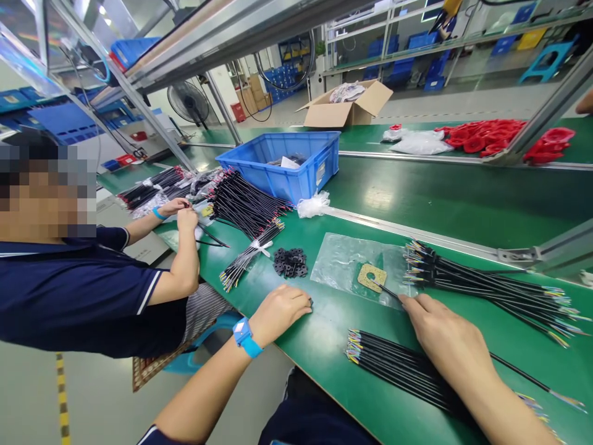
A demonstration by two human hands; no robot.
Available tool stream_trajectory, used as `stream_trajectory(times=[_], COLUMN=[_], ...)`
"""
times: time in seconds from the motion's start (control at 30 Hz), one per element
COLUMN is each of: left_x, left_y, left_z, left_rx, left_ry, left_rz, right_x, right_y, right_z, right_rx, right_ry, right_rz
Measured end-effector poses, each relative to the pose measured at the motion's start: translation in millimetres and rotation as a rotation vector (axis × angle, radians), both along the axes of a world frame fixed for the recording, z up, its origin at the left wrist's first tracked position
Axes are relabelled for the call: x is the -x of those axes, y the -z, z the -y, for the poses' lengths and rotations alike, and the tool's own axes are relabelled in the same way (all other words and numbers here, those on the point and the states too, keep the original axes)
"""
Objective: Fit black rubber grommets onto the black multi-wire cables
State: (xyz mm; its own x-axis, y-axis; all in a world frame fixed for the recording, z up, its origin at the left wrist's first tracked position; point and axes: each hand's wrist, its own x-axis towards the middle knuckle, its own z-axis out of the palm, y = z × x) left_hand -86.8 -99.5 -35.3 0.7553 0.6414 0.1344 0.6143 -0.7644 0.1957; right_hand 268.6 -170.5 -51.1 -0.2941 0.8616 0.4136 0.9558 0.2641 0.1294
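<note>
From my remote seat I saw the wearer's hands well apart on the green counter (333, 352). The left hand (278, 315), with a blue wrist strap (244, 337) around its wrist, lay flat on the bare surface and held nothing. The right hand (445, 337) was curled downward, its fingers (410, 303) pressing on a single thin black cable (523, 371) that ran beneath the palm. Multicoloured wire ends (567, 400) fanned out at the cable's far right end, while its other end pointed toward a tan pad with a central hole (365, 278) lying on a clear plastic bag (338, 262).

A bundle of matching cables (486, 290) lay just beyond the right hand, and a second bundle (398, 371) lay beside it, partly behind the hand. Farther along the counter I could see a pile of small black gaskets (290, 262) and a cable bundle bound with a white tie (248, 253). To the left, a co-worker (78, 290) in a navy polo held both hands (183, 210) close together over a small item near more bundles. A blue plastic crate (278, 167) stood beyond them.
</note>
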Motion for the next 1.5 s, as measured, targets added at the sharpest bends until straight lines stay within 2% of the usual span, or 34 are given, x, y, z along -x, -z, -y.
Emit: stream_trajectory(times=[0.2,0.33,0.4,0.47,0.57,0.67,0.77,0.9,1.07,1.2,1.37,1.5], left_x=[-7.5,-9.5,-15.0,-30.5,-74.3,-125.7,-158.9,-164.9,-158.9,-157.6,-150.0,-145.4], left_y=[-15.9,-25.8,-32.4,-40.7,-52.6,-57.0,-49.6,-31.7,-26.2,-27.6,-27.7,-28.8], left_z=[-9.0,-19.4,-22.7,-26.5,-36.5,-47.6,-50.6,-44.0,-36.5,-36.4,-39.3,-37.7], left_rx=[0.040,0.194,0.329,0.498,0.801,1.074,1.288,1.466,1.527,1.476,1.259,1.049], left_ry=[-0.014,0.010,-0.013,-0.063,-0.104,-0.033,-0.003,-0.063,-0.098,-0.102,-0.031,0.012], left_rz=[-0.126,-0.094,0.046,0.301,0.770,1.099,1.216,1.203,1.163,1.134,1.075,0.943], right_x=[5.1,3.8,3.3,4.0,6.3,7.5,5.9,4.8,6.3,4.7,3.5,4.5], right_y=[-10.3,-29.4,-39.7,-48.0,-56.9,-62.8,-63.4,-53.2,-38.4,-35.5,-41.9,-42.4], right_z=[3.9,14.4,21.4,27.3,32.7,35.4,37.8,40.3,41.0,42.6,46.7,48.5], right_rx=[-0.092,-0.231,-0.258,-0.250,-0.304,-0.410,-0.429,-0.366,-0.292,-0.257,-0.238,-0.234], right_ry=[-0.010,-0.004,-0.030,-0.049,-0.001,0.103,0.135,0.065,0.065,0.059,0.030,0.039], right_rz=[-0.009,-0.123,-0.214,-0.290,-0.354,-0.384,-0.420,-0.450,-0.428,-0.403,-0.281,-0.254])
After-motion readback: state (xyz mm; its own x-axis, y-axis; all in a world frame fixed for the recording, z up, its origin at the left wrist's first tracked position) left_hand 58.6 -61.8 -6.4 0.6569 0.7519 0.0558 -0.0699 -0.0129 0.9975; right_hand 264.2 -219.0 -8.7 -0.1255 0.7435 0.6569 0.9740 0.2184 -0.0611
